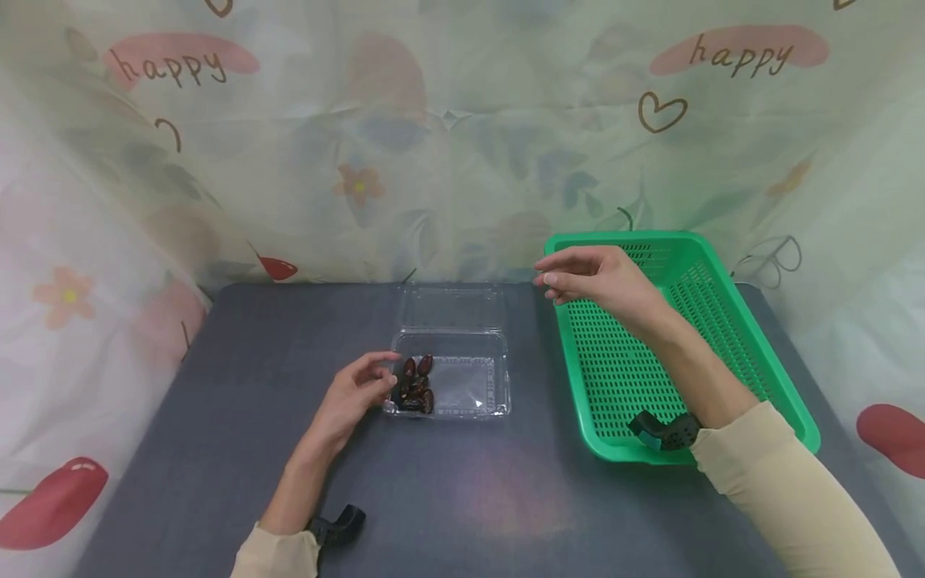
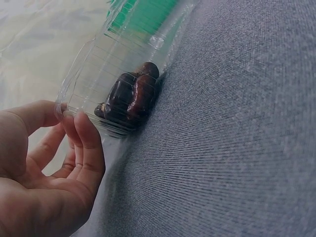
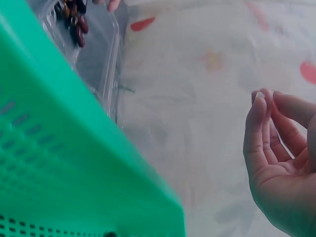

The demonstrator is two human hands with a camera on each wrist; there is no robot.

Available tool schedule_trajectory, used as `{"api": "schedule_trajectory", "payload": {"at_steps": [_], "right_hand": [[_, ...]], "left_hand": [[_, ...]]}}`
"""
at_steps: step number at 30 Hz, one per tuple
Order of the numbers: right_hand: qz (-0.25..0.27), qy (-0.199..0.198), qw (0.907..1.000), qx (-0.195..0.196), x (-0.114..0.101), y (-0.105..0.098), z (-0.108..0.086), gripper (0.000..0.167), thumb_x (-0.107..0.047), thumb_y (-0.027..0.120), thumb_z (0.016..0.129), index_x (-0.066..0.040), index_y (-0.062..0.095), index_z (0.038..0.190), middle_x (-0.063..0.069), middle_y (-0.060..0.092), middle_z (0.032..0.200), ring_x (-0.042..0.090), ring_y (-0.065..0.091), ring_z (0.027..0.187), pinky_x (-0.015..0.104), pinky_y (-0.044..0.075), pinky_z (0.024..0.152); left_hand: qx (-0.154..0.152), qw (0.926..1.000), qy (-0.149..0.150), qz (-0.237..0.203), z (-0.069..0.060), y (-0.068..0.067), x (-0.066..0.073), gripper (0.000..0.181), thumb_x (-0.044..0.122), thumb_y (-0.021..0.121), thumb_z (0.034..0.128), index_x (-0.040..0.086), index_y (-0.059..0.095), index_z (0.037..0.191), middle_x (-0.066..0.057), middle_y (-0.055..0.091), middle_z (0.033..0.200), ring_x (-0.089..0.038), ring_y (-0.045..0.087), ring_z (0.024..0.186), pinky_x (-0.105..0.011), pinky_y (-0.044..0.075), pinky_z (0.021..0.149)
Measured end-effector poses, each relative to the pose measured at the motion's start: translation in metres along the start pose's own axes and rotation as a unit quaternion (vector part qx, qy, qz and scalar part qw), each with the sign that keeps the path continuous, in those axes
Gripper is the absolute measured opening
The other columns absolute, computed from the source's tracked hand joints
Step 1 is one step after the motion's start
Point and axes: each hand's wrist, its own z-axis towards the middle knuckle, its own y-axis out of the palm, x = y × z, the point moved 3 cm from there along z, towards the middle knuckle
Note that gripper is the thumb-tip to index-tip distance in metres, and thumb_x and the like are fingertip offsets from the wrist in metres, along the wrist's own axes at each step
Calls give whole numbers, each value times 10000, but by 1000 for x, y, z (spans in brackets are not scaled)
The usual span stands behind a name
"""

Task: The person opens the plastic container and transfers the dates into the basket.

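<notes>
- Head view: left hand pinches a clear container, dates inside just beyond it; right hand, empty, loosely bent, hovers above a green basket.
- Left wrist: container between thumb and fingers.
- Right wrist: basket apart from hand.

Floral cloth with 2 "happy" prints behind grey tabletop.

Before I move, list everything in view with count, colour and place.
Lidded box: 1, clear, mid-table, open
Dates: at least five, dark red-brown, box's left side
Basket: 1, green, table's right
Table: 1, dark grey, under box and basket
Printed fabric: at least 1 sheet, pale, behind table
Wrist devices: 2, black, one per wrist
Sleeves: 2, beige, forearms
Left grip: 1, bare, pinching box's left rim
Right grip: 1, bare, by basket's far left corner
</notes>
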Motion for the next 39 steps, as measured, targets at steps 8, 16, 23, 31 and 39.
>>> {"api": "schedule_trajectory", "payload": {"at_steps": [8, 16, 23, 31, 39], "right_hand": [[33, 47, 9997, -257, -10, 26, -4, 319, -171, 729, 917, -32, 684, 1200, 106, 725, 1078, 268, 694, 892, 398, 553, 822], [-56, 88, 9993, -361, -9, 51, -4, 281, -175, 733, 913, -53, 706, 1165, 99, 718, 1079, 270, 681, 896, 380, 548, 835], [164, 157, 9990, -393, 3, 72, -2, 263, -151, 735, 908, -49, 712, 1150, 96, 724, 1066, 291, 686, 906, 411, 550, 838], [97, 283, 9983, -494, 6, 97, -8, 241, -129, 715, 919, -64, 714, 1151, 79, 724, 1068, 241, 698, 926, 406, 547, 848], [-87, 400, 9969, -671, 11, 122, -17, 250, -123, 719, 914, -80, 713, 1160, 55, 723, 1081, 190, 703, 943, 409, 543, 848]], "left_hand": [[26, 10000, -21, 9, 0, 1, 0, 352, 120, 637, 970, 106, 595, 1319, -107, 571, 985, -222, 579, 820, -326, 517, 743], [-15, 10000, -13, -80, 2, 0, 0, 357, 118, 639, 971, 84, 591, 1323, -120, 565, 987, -210, 580, 804, -329, 518, 739], [-6, 10000, -38, -54, 1, 0, 1, 356, 130, 636, 975, 94, 589, 1326, -113, 562, 990, -218, 581, 807, -326, 522, 731], [-30, 9999, -53, -97, 1, 1, 1, 370, 139, 646, 971, 98, 585, 1334, -106, 560, 988, -220, 579, 811, -328, 525, 731], [-18, 10000, -93, -20, 0, 1, 0, 380, 166, 645, 977, 117, 575, 1347, -111, 572, 1007, -220, 580, 802, -338, 517, 737]]}}
